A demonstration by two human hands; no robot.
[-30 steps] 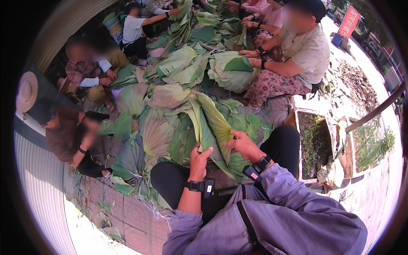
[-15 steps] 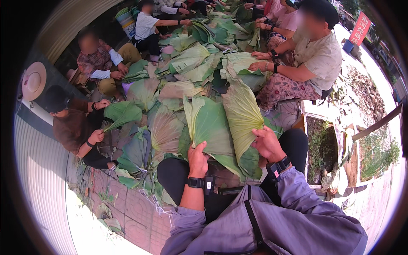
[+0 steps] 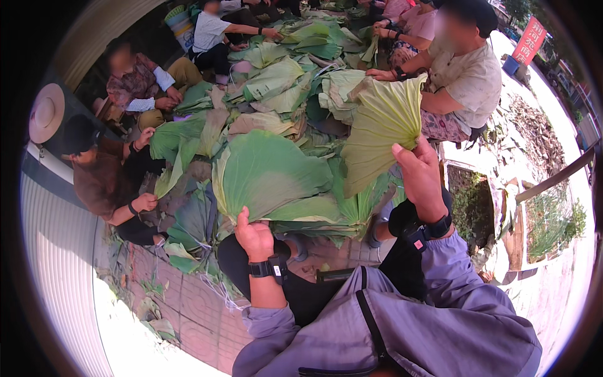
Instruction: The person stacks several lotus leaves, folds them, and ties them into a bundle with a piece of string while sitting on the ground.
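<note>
Green leaf spreads above the knees, its near edge pinched in the left hand; the right hand, fingers clamped, raises a pale leaf, partly hiding a seated co-worker. Heaped leaves crowd beyond.

The yellow-green leaf hides the nearer hand of a co-worker in a pale shirt, whose face is blurred, and how far the fingertips of the left hand reach beneath the green leaf cannot be made out. The upper edge cuts off people at the far end of the leaf pile, while the lower edge crops the purple jacket; marks on the white label of the left wristband are too small to read.
</note>
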